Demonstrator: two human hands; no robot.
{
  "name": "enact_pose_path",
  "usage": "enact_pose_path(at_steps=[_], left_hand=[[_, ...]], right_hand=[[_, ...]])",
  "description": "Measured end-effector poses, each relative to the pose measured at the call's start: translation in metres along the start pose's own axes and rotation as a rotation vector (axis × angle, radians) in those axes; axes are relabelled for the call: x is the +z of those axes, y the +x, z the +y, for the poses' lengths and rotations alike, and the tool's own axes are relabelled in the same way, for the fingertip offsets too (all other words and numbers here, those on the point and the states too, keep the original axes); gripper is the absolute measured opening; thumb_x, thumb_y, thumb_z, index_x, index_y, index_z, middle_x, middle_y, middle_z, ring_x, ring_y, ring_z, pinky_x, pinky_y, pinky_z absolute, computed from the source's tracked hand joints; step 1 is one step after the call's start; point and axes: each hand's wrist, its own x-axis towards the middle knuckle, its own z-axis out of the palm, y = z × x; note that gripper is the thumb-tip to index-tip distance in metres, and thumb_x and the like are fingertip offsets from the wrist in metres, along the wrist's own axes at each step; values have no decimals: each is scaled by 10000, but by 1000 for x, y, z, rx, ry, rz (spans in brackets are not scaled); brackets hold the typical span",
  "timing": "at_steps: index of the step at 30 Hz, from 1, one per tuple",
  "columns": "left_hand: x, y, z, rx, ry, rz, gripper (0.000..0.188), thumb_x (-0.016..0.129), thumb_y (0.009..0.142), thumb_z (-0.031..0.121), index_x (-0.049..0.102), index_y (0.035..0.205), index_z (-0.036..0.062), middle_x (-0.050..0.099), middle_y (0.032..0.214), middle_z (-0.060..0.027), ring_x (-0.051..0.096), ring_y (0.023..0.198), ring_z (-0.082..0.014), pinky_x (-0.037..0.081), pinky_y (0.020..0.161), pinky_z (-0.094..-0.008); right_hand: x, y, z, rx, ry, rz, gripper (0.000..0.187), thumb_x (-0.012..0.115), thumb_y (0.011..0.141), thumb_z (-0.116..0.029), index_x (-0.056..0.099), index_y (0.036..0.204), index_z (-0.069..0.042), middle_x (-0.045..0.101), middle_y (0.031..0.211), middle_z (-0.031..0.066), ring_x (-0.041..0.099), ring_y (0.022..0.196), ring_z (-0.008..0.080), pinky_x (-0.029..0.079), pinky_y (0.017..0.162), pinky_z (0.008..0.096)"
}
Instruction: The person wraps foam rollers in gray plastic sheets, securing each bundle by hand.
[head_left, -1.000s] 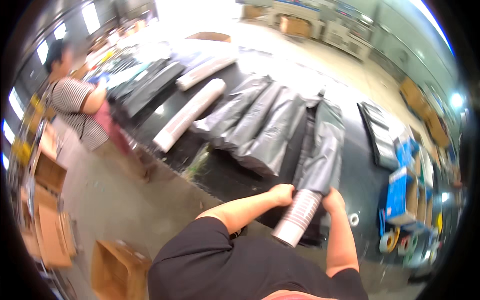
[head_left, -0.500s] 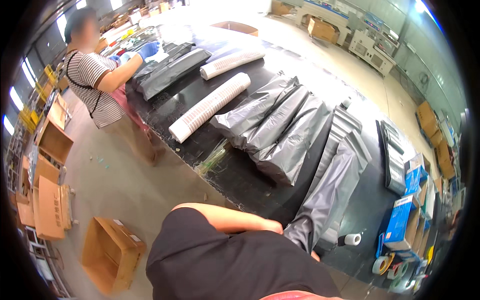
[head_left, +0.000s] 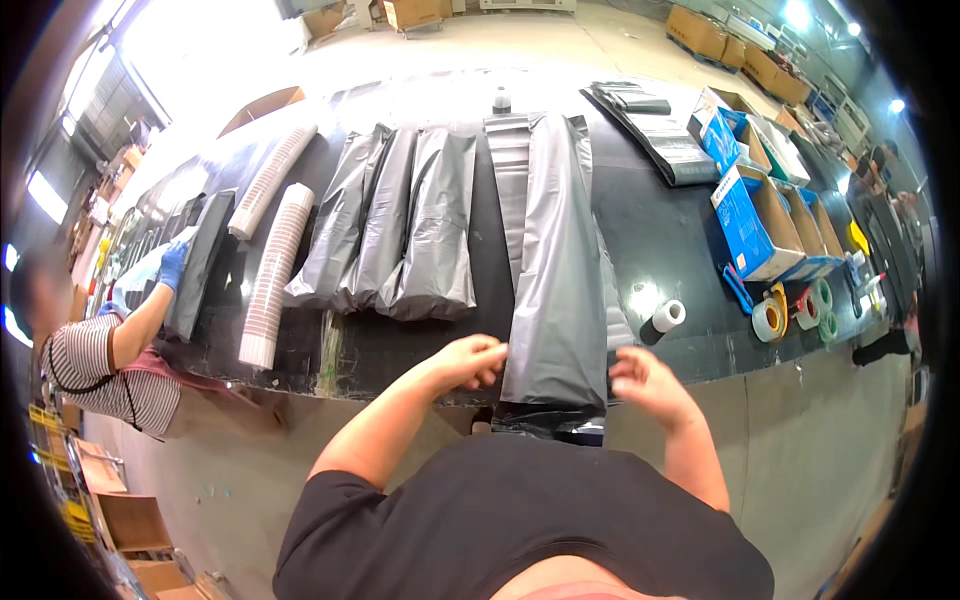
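Note:
In front of me a long grey plastic bag lies lengthwise on the black table, its folded dark end hanging over the near edge by my body. My left hand is at the bag's left side, fingers loosely bent and apart, the tips close to its edge. Beside the right edge is my right hand, slightly smeared, its fingers spread and bent with nothing visible in them. Under the bag runs a flat strip of grey film. A small roll with a white core lies to the right.
Several filled grey bags lie to the left, then two white printed rolls. At right are folded grey bags, blue boxes and tape rolls. A co-worker in blue gloves stands at the far left.
My view has swung right, facing the table squarely. The grey bag now lies straight before me, and both hands are in sight at its sides; before, they were mostly hidden.

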Motion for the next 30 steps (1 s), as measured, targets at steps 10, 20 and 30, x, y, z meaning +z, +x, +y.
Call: enact_pose_path(at_steps=[10, 20, 30], left_hand=[[3, 122, 35, 99, -198, 355, 599, 736, 860, 363, 586, 1261, -56, 670, 1107, -171, 642, 897, -251, 506, 726, -370], [23, 83, -3, 120, -249, 330, 261, 711, 895, 200, 670, 1059, 1, 687, 973, -89, 609, 862, -165, 491, 775, -330], [42, 86, 5, 192, -135, 471, 327, 707, 898, 199, 651, 1123, -32, 688, 1056, -148, 625, 972, -211, 485, 875, -349]], right_hand=[[40, 189, -8, 79, -173, 654, 814, 663, 893, -461, 382, 1427, 85, 479, 1423, 242, 504, 1275, 340, 402, 1067, 423], [34, 173, 34, 116, 354, 146, 549, 658, 936, -368, 563, 1265, 62, 638, 1206, 154, 623, 1063, 266, 491, 943, 404], [4, 172, 37, 35, 55, 464, 509, 667, 915, -177, 494, 1347, 29, 633, 1161, 97, 587, 1056, 198, 453, 943, 345]])
